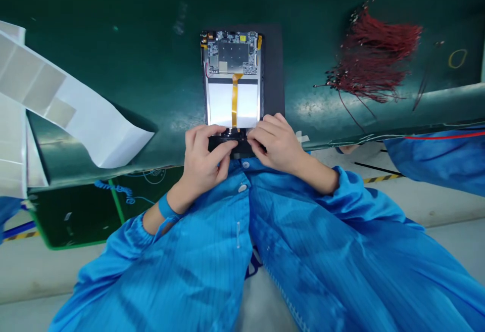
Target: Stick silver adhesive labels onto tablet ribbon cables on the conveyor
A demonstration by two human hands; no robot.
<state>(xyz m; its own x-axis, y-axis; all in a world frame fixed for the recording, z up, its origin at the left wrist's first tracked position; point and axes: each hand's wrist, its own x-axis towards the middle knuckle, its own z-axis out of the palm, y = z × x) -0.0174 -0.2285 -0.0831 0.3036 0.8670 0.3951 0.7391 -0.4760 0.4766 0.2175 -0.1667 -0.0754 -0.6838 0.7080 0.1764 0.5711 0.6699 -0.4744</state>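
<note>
An opened tablet [222,102] lies on a dark flat pad [273,82], its inside facing up. A circuit board [232,54] fills its far end, and an orange ribbon cable [235,100] runs down its middle. My left hand [206,155] grips the tablet's near end, thumb and forefinger on either side of a black strip [234,135] there. At the near right corner, my right hand [276,142] has its fingers bent and pinched together. Whatever sits between those right fingertips is hidden. A blue band circles my left wrist.
Red wires [379,56] with small dark ends lie bundled at the right on the green mat [159,69]. A sheet strip with grey stickers [71,99] curls at the left. Below the table edge is a green-rimmed bin [76,245]. Another person's blue sleeve [439,160] shows at right.
</note>
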